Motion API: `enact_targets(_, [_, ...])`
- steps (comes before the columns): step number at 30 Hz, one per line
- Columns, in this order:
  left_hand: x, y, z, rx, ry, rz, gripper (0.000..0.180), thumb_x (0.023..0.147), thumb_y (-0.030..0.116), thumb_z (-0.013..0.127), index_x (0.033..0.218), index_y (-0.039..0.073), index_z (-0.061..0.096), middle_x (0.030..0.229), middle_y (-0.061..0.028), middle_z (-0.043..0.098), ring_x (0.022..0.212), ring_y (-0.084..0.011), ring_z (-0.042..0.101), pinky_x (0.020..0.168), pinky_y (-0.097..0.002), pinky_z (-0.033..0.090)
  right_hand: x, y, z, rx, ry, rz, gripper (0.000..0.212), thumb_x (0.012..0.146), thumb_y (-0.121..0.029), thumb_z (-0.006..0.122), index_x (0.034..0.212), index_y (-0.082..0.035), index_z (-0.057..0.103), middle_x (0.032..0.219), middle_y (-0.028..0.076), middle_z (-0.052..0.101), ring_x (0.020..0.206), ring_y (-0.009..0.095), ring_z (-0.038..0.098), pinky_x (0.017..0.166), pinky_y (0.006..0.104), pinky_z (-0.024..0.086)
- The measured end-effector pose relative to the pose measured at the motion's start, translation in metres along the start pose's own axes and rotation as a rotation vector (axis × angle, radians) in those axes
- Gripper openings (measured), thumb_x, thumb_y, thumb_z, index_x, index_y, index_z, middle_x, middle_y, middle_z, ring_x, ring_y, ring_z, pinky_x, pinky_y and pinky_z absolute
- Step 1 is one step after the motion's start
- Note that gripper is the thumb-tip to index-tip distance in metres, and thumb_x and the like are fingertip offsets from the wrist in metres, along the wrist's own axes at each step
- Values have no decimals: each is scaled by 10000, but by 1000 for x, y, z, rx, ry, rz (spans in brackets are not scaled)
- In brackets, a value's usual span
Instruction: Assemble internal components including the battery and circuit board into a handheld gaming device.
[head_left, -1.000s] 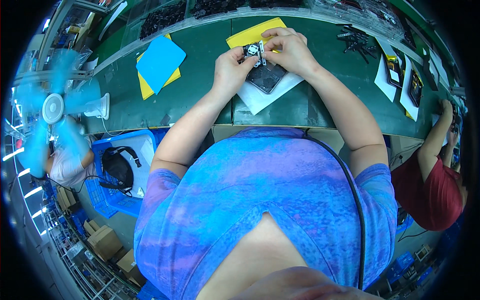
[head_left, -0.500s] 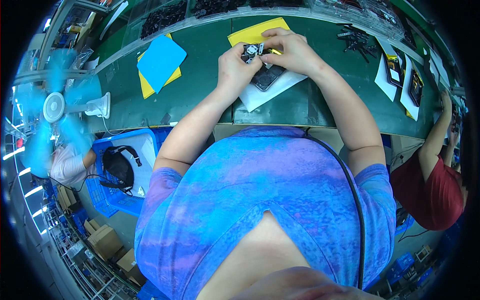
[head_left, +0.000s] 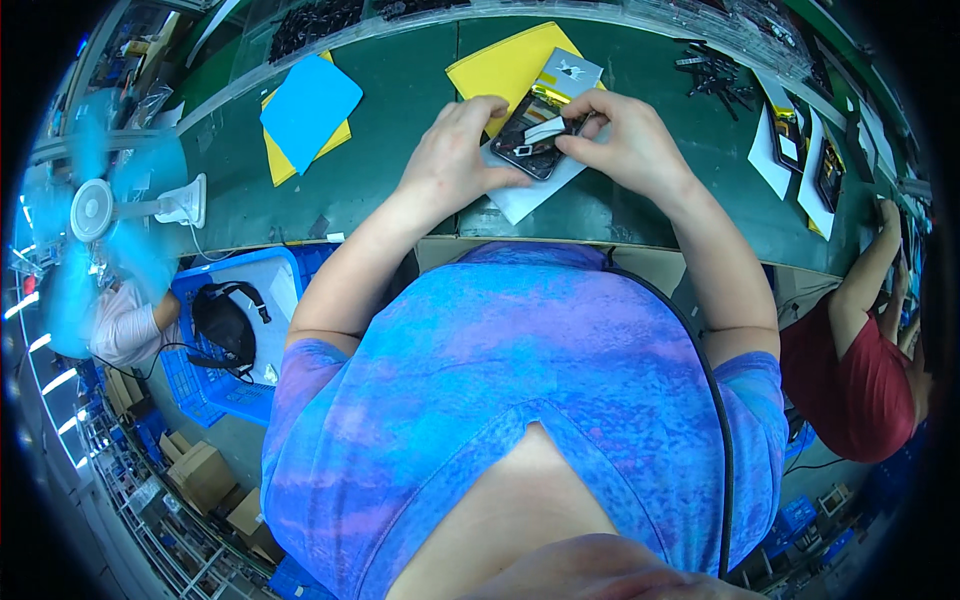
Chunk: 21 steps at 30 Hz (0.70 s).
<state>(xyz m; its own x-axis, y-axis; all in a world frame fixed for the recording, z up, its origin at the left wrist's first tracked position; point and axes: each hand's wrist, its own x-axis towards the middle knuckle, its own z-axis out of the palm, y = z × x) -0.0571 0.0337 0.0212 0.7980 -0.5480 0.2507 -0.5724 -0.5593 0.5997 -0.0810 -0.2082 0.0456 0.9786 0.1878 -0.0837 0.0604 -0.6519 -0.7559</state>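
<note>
Over the green workbench, the left hand gapes, unclasped; the right hand curls its fingers — gripping or not, I cannot tell. Between them a white sheet bears a black device, a white strip near the right thumb

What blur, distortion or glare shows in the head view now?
All in the head view: blue fan smeared by motion; green table bowed by the fisheye, corners black; bright strips at left blown out; dark device too small for fine detail.

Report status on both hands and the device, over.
Left hand open beside dark device; right hand at white strip, grip unclear; white paper beneath; right hand partly hides device.
</note>
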Motion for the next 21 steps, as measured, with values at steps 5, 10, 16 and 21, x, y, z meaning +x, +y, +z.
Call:
enact_targets(5, [-19,1,11,-106,-119,-180,493,733,138,846,1151,34,607,1042,-119,669,936,-237,665,838,-350,548,-23,22,18,97,98,-32,311,751,-64,812,1032,6,697,1055,65,715,766,83,585,729,241,516])
enact_targets(10, [-29,14,23,-158,-116,-149,471,767,120,825,1177,33,610,1045,-98,692,887,-199,654,789,-326,542,-41,32,22,111,201,-169,303,727,-125,832,985,-38,699,1123,68,719,808,152,654,728,301,538])
enact_targets(16, [-17,19,19,-216,-175,-188,551,768,149,802,1263,57,577,996,-87,702,851,-238,647,782,-377,542,-45,44,15,120,214,-185,269,719,-84,832,952,-52,701,1160,68,718,920,154,688,731,283,520])
enact_targets(21, [-13,12,23,-189,-183,-186,713,737,104,838,1393,92,558,966,-53,698,687,-135,546,685,-276,520,-43,45,15,99,205,-202,273,715,-78,836,957,-52,711,1163,59,724,924,152,694,717,272,515])
